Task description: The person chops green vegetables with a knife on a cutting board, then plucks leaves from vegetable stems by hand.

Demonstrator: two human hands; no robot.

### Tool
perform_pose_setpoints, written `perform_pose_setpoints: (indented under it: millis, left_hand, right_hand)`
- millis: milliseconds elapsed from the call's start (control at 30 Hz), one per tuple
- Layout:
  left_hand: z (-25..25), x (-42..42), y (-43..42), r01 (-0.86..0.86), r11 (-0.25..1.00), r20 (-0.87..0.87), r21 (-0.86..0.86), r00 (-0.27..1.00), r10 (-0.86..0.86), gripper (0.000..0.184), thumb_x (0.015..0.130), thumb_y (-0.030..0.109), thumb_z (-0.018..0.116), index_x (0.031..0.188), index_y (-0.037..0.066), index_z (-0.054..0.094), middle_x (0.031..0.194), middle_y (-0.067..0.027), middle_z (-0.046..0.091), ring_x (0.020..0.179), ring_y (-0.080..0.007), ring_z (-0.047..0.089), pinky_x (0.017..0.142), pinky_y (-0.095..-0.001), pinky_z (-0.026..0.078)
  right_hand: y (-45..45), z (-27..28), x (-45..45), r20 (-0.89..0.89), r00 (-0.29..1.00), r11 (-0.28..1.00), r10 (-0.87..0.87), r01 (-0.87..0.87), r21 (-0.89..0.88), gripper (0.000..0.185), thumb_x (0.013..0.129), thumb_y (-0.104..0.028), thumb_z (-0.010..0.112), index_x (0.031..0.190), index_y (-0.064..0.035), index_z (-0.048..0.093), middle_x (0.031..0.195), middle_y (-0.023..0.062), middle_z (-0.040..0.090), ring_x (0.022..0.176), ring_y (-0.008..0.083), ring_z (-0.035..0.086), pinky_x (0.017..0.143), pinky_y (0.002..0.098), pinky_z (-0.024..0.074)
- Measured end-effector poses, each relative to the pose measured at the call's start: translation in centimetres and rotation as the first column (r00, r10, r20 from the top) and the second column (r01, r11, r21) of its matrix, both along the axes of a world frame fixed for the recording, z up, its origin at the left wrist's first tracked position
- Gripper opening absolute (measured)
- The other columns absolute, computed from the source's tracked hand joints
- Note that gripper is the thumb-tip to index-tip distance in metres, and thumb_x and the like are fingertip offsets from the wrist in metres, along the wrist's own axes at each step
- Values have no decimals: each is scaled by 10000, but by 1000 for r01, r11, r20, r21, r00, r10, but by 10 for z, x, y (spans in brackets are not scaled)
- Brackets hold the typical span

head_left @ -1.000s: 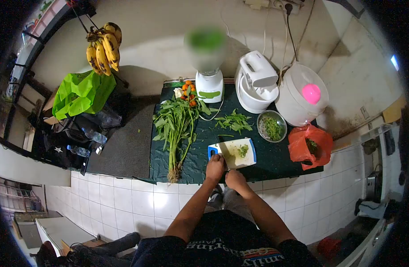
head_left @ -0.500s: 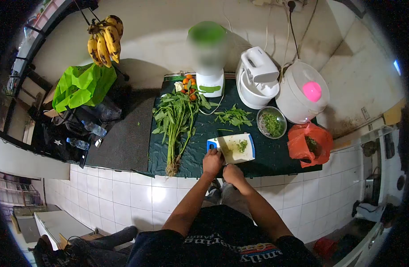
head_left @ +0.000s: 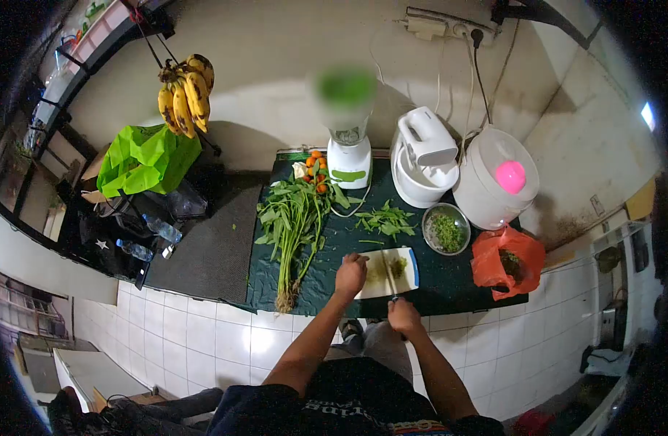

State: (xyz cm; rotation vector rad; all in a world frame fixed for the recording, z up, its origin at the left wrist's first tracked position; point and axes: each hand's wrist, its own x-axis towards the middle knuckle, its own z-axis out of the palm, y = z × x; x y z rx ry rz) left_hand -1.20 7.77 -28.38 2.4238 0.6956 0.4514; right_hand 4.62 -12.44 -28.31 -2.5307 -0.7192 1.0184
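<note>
A white cutting board [head_left: 373, 285] with a blue edge lies near the front of the dark green table cover. My left hand [head_left: 351, 275] is closed over its left end, hiding the handle there. In my right hand [head_left: 404, 317] is the handle of a knife [head_left: 390, 275], whose blade lies across the board beside a small heap of chopped greens [head_left: 398, 267]. Beyond the board are loose green leaves [head_left: 387, 221]. To the right of these, a metal bowl [head_left: 430, 245] holds more chopped greens. A bundle of leafy stalks [head_left: 290, 232] with roots lies left of my left hand.
At the back stand a blender [head_left: 349, 161], a white stand mixer [head_left: 426, 156] and a white tub [head_left: 495, 185] with a pink item. An orange plastic bag [head_left: 494, 272] sits at the right edge. Bananas [head_left: 184, 98] hang left. Another person's leg [head_left: 167, 408] shows lower left.
The view has shifted, so the table appears lower. My left hand now covers the board's blue handle. The knife blade now shows across the board by the chopped greens, with my right hand further right.
</note>
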Motion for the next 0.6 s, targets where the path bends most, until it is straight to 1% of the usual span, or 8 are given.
perform_pose_setpoints:
  millis: [67,200,267,333,367,400,500,600]
  left_hand:
    - [5,22,18,2,998,-39,60,999,0,246,856,91,544,1049,107,697,1072,-116,648,1032,-343,594,867,-434,529]
    - [-32,79,61,103,981,-57,164,994,-95,242,854,100,542,1033,114,705,1061,-120,664,1021,-346,621,863,-434,542]
    - [-44,95,71,230,967,-266,113,944,-193,226,851,114,541,999,112,712,1015,-124,679,986,-348,652,843,-440,554]
    - [-8,102,66,276,955,-350,113,910,-221,215,850,118,540,976,108,714,993,-132,682,970,-353,662,832,-446,557]
    - [5,103,64,317,942,-433,106,868,-243,206,849,121,540,954,103,716,970,-139,685,953,-359,671,821,-451,559]
    - [0,106,66,321,941,-435,106,866,-246,206,849,121,540,954,103,716,970,-139,685,953,-359,671,821,-451,559]
    - [-20,110,67,336,939,-424,75,863,-275,190,856,123,536,960,93,692,1004,-138,676,973,-344,662,816,-452,558]
    - [-29,106,72,386,895,-349,223,889,-296,148,890,146,529,968,63,625,1076,-144,641,1020,-312,635,808,-461,547]
  right_hand:
    - [-12,25,0,193,980,991,55,-77,110,418,988,-334,470,965,68,581,792,255,656,744,427,663,718,509,540]
    - [-35,47,-3,135,987,994,92,-98,40,406,957,-348,506,985,52,573,859,300,652,811,464,658,761,530,540]
    - [-47,40,-16,207,966,981,154,-174,87,409,950,-352,512,989,50,573,870,299,655,833,460,660,765,528,541]
    - [-47,33,-24,280,938,959,204,-249,134,413,943,-357,518,992,49,572,881,298,657,856,456,661,768,526,541]
    - [-43,27,-26,193,955,971,225,-237,42,414,943,-360,518,993,48,573,875,296,659,855,449,665,758,522,544]
    - [-36,30,-27,103,966,972,235,-231,-51,416,942,-362,519,993,47,574,869,294,660,853,441,669,748,517,546]
    - [-31,47,-30,69,984,986,163,-164,9,421,944,-369,517,1016,42,572,865,285,663,858,427,675,752,523,542]
    - [-33,47,-22,106,980,986,167,-168,0,409,954,-360,506,1008,40,569,860,282,662,857,420,678,752,525,543]
